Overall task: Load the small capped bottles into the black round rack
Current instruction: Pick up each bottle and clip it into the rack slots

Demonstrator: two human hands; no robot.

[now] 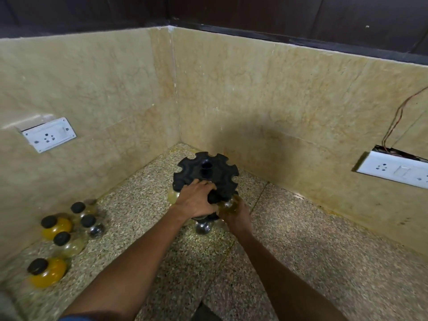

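The black round rack [206,167] stands in the corner of the speckled counter, its notched top disc facing me. My left hand [196,200] grips the rack's near edge. Just to its right, my right hand [236,213] holds a small capped bottle [229,205] with yellowish contents against the rack's lower tier. Another clear bottle [173,196] sits in the rack at the left, partly hidden by my left hand. Several loose bottles with black caps stand at the far left: a yellow one [48,272], a second yellow one [56,225], a pale one [69,244] and clear ones [92,225].
Marble walls close the corner behind and on both sides of the rack. A white socket plate [49,134] sits on the left wall, another socket plate [393,169] with loose wires above it on the right wall. A shiny round foot [202,228] shows under the rack.
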